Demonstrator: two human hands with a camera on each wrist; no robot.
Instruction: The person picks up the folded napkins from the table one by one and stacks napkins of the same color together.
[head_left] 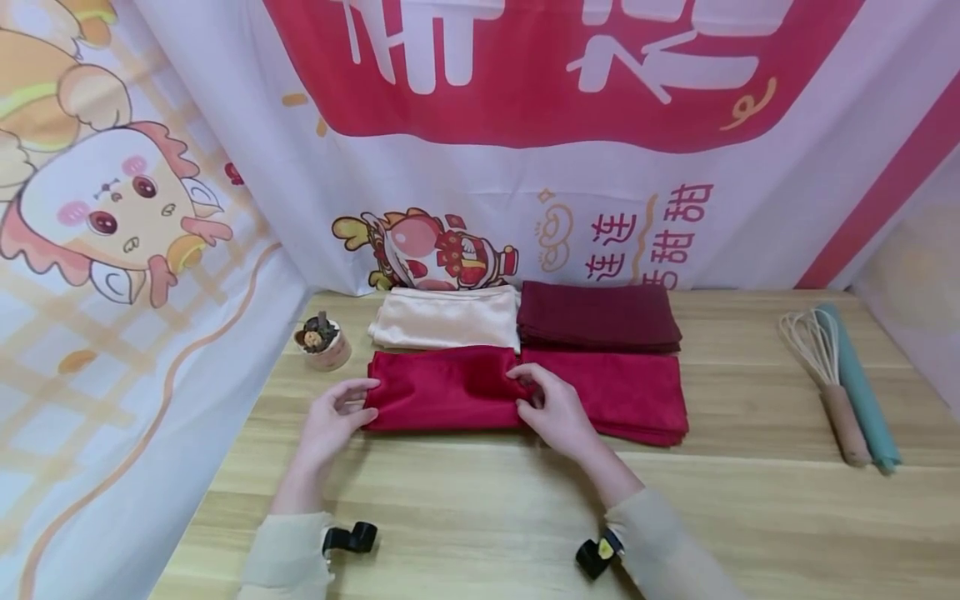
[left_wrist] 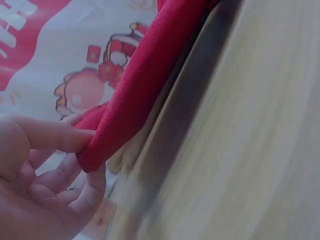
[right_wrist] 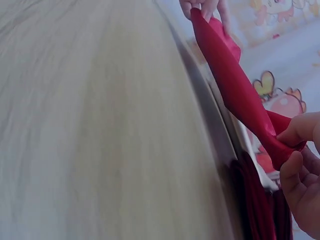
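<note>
From the head view, your left hand and right hand each pinch an end of the folded red cloth on the wooden table. At your left wrist, thumb and fingers clamp its corner; at your right wrist, the fingers grip the other end.

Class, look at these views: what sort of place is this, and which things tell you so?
Probably a staged tabletop set, not a home: printed cartoon banners wall in a wooden table. Folded cloths lie in neat stacks, a whisk lies aside, and both hands pinch a red cloth.
</note>
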